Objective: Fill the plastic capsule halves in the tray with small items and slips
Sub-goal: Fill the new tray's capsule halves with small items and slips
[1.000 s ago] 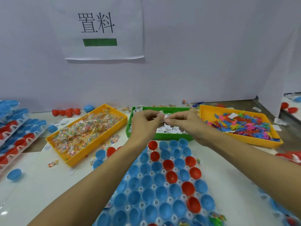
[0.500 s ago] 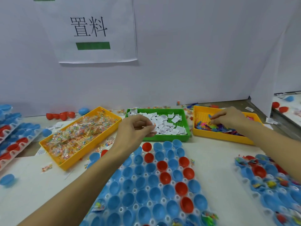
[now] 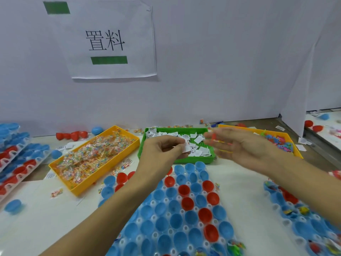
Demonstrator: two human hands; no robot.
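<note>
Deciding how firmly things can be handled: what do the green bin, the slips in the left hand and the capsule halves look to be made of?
Green bin: rigid moulded plastic, it seems, with a perforated floor. Slips, pinched by the left hand: thin white printed paper, edges bent. Capsule halves: glossy red and blue plastic shells, highlights on their curved insides.

White paper sign point(image 3: 112, 39) on the wall, up and to the left of both hands: two big black chars, 置料, w/ a solid green bar under them and a 2nd green bar at the sheet's top left corner. Paper slips point(image 3: 198, 139) in the green bin point(image 3: 193, 159), just behind the left hand point(image 3: 162, 150), carry small black print, too small to read. No other legible txt, nos. or brands.
</note>
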